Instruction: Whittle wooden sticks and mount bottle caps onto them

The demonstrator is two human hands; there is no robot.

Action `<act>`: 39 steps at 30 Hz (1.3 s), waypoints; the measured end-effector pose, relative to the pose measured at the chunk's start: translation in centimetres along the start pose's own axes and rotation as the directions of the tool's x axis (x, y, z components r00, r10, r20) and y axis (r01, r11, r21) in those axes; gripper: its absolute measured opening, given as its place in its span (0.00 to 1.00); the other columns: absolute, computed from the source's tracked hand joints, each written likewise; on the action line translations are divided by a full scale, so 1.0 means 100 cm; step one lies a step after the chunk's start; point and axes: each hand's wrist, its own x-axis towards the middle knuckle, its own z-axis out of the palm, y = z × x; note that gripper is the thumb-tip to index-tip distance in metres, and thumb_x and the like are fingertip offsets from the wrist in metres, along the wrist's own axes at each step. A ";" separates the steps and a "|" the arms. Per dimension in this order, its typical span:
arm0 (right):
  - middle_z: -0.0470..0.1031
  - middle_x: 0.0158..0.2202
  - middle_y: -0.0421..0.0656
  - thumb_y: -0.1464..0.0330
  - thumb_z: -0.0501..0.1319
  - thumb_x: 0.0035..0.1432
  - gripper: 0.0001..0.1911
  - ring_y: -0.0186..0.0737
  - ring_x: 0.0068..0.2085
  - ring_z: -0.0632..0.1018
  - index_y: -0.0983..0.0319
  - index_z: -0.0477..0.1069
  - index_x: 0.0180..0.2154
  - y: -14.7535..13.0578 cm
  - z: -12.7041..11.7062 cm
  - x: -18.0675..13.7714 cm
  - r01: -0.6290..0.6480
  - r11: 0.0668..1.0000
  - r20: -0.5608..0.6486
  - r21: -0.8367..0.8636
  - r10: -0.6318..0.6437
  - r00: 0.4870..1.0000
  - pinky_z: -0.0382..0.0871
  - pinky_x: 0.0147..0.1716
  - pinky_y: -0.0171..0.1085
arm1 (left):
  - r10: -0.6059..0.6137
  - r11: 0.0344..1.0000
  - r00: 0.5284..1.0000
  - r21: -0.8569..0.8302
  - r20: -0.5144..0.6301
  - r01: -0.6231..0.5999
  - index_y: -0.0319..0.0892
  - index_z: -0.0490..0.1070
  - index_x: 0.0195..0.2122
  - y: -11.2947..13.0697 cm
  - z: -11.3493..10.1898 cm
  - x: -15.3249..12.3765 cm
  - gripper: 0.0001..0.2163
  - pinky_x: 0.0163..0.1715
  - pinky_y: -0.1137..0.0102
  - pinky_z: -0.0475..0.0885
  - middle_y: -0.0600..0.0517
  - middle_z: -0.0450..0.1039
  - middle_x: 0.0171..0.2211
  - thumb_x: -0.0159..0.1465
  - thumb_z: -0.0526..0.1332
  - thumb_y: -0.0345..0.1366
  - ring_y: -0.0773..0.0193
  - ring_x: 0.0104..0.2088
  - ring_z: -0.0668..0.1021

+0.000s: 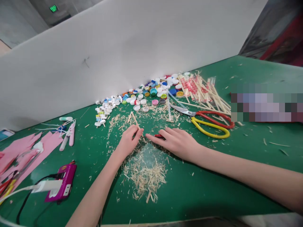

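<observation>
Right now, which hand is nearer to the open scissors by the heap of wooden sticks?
Right. The right hand is just on the near side of the scissors, apart from them; the left hand, holding a thin stick, is farther off to their left.

Bottle caps [153,90] line the far edge of the table [201,192] before a partition [118,56], with sticks [204,92] to their right and scissors [193,114] in front. Shavings [151,176] lie toward the near edge, before the left hand [129,137] and right hand [178,141]; left sit paper sheets [48,145] and a power strip [68,178].
</observation>
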 end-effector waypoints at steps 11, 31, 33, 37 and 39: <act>0.66 0.38 0.43 0.76 0.50 0.60 0.34 0.32 0.31 0.67 0.60 0.45 0.66 -0.003 -0.008 0.004 0.037 0.999 0.239 0.027 -0.043 0.970 0.46 0.25 0.36 | 0.043 0.999 0.999 0.009 0.005 -0.043 0.42 0.61 0.26 -0.001 -0.001 0.001 0.16 0.28 0.74 0.63 0.55 0.63 0.24 0.71 0.49 0.42 0.70 0.26 0.67; 0.65 0.33 0.42 0.77 0.50 0.63 0.26 0.32 0.32 0.62 0.56 0.60 0.61 -0.005 -0.012 -0.003 -0.075 0.996 -0.035 0.047 0.077 0.996 0.53 0.30 0.33 | -0.041 0.999 0.996 0.023 0.084 0.039 0.42 0.62 0.28 -0.006 -0.004 -0.006 0.16 0.32 0.72 0.66 0.52 0.67 0.27 0.72 0.45 0.41 0.67 0.30 0.71; 0.66 0.36 0.44 0.77 0.50 0.62 0.26 0.34 0.35 0.64 0.57 0.62 0.60 -0.002 -0.011 -0.004 -0.116 0.992 0.002 0.059 0.116 0.993 0.56 0.33 0.33 | -0.038 0.999 0.995 0.023 0.087 0.037 0.42 0.63 0.29 -0.007 -0.004 -0.008 0.16 0.33 0.72 0.66 0.52 0.68 0.27 0.72 0.45 0.40 0.67 0.31 0.71; 0.68 0.43 0.48 0.78 0.49 0.62 0.17 0.40 0.47 0.66 0.65 0.71 0.48 0.005 -0.011 -0.005 -0.116 0.986 -0.012 0.120 0.118 0.993 0.62 0.43 0.38 | -0.022 0.999 0.996 0.039 0.084 0.018 0.42 0.65 0.32 -0.008 -0.005 -0.012 0.15 0.33 0.71 0.67 0.51 0.69 0.29 0.72 0.45 0.39 0.66 0.32 0.72; 0.68 0.40 0.46 0.76 0.50 0.64 0.12 0.38 0.46 0.66 0.66 0.71 0.38 0.008 -0.013 -0.005 -0.048 0.981 -0.072 0.187 0.062 0.996 0.61 0.45 0.38 | -0.016 0.999 0.997 0.052 0.081 0.011 0.42 0.65 0.32 -0.008 -0.005 -0.014 0.15 0.34 0.70 0.67 0.51 0.69 0.30 0.72 0.44 0.39 0.66 0.33 0.72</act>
